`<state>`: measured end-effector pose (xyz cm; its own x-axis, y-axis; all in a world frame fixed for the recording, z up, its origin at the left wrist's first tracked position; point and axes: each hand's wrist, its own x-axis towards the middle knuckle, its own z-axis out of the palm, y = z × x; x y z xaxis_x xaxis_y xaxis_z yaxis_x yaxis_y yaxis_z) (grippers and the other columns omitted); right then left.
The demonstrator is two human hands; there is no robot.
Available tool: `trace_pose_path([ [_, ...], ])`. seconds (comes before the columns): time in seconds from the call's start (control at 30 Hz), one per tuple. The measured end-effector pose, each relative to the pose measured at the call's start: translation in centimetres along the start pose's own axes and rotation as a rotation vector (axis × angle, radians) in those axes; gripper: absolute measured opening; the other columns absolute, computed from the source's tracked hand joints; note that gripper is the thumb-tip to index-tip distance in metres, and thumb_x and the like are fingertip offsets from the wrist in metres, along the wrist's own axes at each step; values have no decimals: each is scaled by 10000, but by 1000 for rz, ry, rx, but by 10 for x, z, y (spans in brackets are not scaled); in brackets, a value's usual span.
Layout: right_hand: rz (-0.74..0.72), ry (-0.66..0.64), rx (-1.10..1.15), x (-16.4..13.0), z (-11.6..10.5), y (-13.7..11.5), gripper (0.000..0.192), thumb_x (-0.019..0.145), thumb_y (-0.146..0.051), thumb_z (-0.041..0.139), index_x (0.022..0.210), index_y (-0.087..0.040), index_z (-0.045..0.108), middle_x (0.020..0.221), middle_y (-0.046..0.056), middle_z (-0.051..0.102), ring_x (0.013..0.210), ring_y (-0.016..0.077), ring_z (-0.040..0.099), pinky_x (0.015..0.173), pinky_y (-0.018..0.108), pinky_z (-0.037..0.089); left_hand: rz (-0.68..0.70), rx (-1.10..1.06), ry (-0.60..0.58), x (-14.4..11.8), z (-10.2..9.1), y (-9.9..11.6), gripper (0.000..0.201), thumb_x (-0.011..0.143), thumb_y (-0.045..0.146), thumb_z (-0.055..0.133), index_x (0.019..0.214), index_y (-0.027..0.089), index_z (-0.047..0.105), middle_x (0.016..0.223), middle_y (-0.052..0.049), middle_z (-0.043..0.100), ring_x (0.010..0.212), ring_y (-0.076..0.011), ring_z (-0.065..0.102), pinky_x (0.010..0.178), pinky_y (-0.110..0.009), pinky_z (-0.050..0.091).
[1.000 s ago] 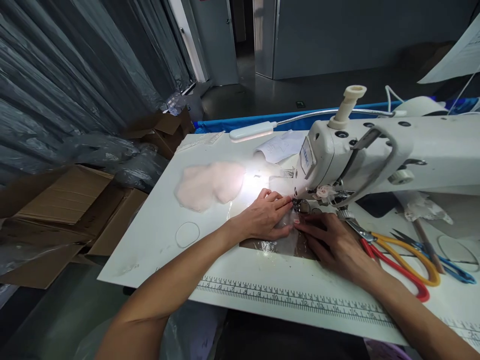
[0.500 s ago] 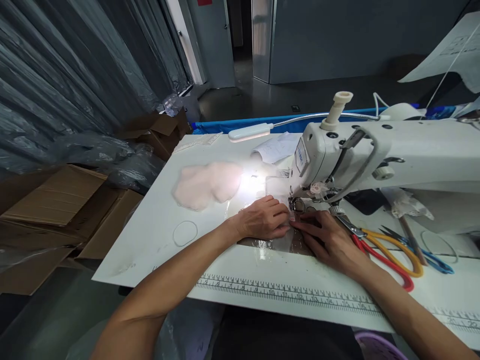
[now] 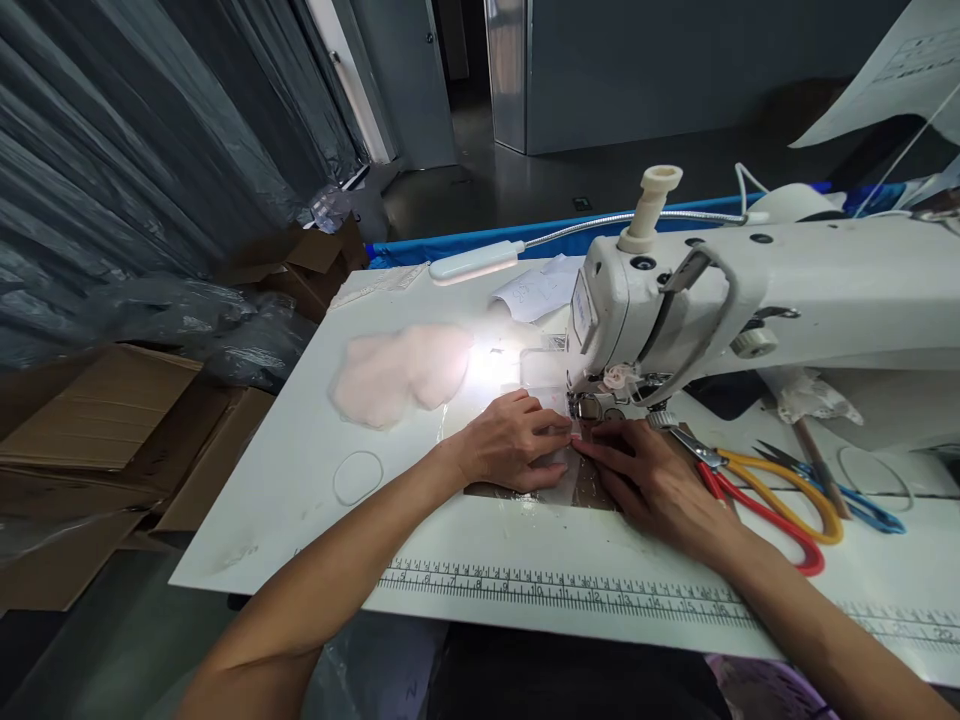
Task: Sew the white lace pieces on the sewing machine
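Observation:
My left hand lies just left of the presser foot of a white sewing machine, its fingers curled onto a thin, pale sheer fabric. From the other side, my right hand pinches the fabric's edge in front of the foot, index finger reaching toward the left fingertips. Most of the fabric is hidden beneath both hands. A brown patch of the machine bed shows between them. Glare from the lamp washes out the area behind my left hand.
Soft pinkish fabric pieces lie left of the lamp. Yellow-and-red-handled scissors and a blue-handled pair rest beside my right wrist. A printed ruler runs along the table's front edge. Cardboard boxes stand at left.
The whole view has shifted slightly, so the machine and table appear further left. Both hands keep their places by the presser foot, with only slight finger movement.

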<state>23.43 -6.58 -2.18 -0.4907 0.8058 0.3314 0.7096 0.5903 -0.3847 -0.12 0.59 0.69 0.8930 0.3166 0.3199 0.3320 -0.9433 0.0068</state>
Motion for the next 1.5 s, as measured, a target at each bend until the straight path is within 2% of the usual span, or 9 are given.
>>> trace_pose_path([
  [0.3,33,31,25,2,-4,-11,370,948,-238,455,1292,-245,591,1202,128,548,1115,284,533,908,477,524,-30,26,-47,2,-2,-1,368,906,473,496,1076,206,683,1177,-85,645,771,-176,571,721,-358,459],
  [0.63,22,24,6,-2,-1,-8,403,926,-211,487,1318,-253,569,1238,121,530,1133,283,510,926,471,513,-90,64,-84,5,-2,-1,454,930,520,432,1125,175,653,1223,-95,618,797,-187,550,743,-367,444],
  [0.83,33,26,5,-1,-1,-9,437,924,-198,473,1353,-259,531,1249,108,536,1145,282,510,942,469,508,-136,99,-57,6,2,-1,488,944,520,412,1131,134,645,1216,-103,617,815,-193,544,753,-362,429],
  [0.97,48,31,8,-1,1,-8,415,956,-255,452,1364,-232,521,1254,127,525,1154,285,500,961,481,498,-175,125,-45,8,4,-1,481,948,518,406,1132,139,637,1174,-101,620,822,-196,542,751,-363,415],
  [1.13,78,20,47,-2,2,-4,406,967,-313,455,1366,-270,519,1250,107,533,1153,271,512,974,470,494,-184,136,-9,10,4,1,476,953,504,407,1122,116,623,1143,-133,614,907,-239,555,805,-415,418],
  [1.23,141,-7,115,-2,-2,-1,426,964,-318,458,1388,-299,488,1242,91,544,1115,250,547,967,450,495,-182,62,53,8,2,4,456,949,476,451,1136,90,605,1175,-172,597,969,-262,561,826,-441,449],
  [1.3,196,13,176,-1,-5,0,419,962,-316,457,1378,-297,495,1205,83,574,1075,238,574,950,434,500,-148,-59,83,5,1,4,351,956,394,479,1087,102,622,1131,-156,617,964,-236,577,832,-417,483],
  [1.43,309,110,271,1,-8,3,364,951,-308,455,1293,-260,570,1082,70,637,992,228,608,881,401,513,-8,-371,32,0,-3,1,202,927,292,562,1008,132,654,1061,-108,648,959,-182,611,812,-321,538],
  [1.5,351,108,305,4,-9,5,341,942,-318,455,1232,-239,616,1029,71,649,955,229,618,844,386,514,7,-459,11,-2,-4,-1,186,903,290,607,982,133,669,1048,-104,654,964,-178,621,813,-306,551],
])
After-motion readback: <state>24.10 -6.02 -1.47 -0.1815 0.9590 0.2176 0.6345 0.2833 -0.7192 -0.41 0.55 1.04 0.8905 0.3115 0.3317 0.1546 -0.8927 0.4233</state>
